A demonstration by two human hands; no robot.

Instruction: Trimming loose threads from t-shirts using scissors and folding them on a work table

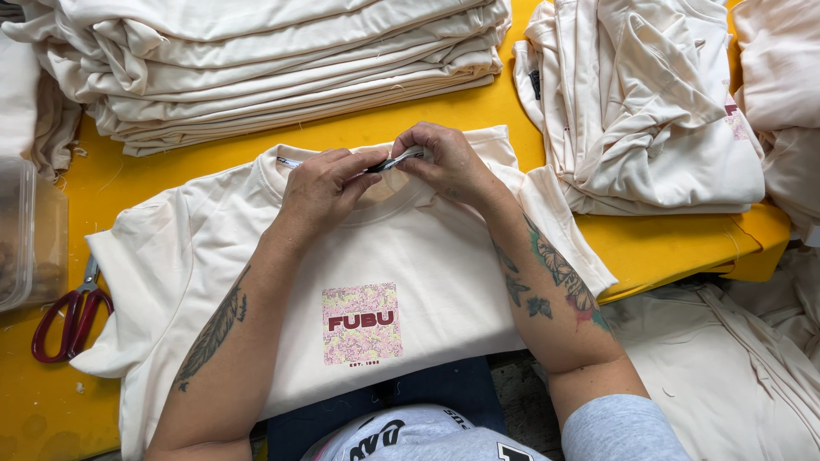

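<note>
Red-handled scissors (73,312) lie at the left on the yellow table (478,111). The cream T-shirt (256,256) lies flat, collar pointing away, long axis toward the person, with a square pink print (361,323) on its chest. At the collar, the left hand (325,183) and right hand (448,162) pinch a small silvery tag (400,159) between them.

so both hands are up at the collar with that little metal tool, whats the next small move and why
Probably close the small metal tool at the neckline: the left hand and right hand both pinch it right over the collar of the cream t-shirt, which lies flat, print up, on the yellow table. What sits between its tips is too small to tell.
</note>
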